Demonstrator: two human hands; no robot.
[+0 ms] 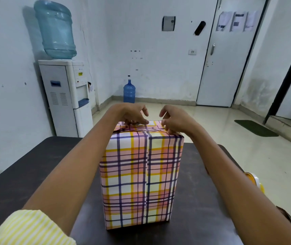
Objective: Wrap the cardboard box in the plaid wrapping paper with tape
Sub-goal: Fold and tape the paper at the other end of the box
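From my seat I see the plaid wrapping paper covering every side of the cardboard box that faces me. The parcel stands upright on its short end in the middle of the dark tabletop. A lengthwise seam runs down the centre of the near face.

Both hands are at the top end. The left hand has its fingers curled down onto the bunched flap at the top left corner, with the thumb laid on the paper beside them, so it is pinching the fold. The right hand curls its fingers over the top right edge and grips the paper there.

A roll of tape with a yellow core lies at the tabletop's right edge, partly hidden behind the right forearm and well apart from the parcel. A water dispenser stands against the left wall.
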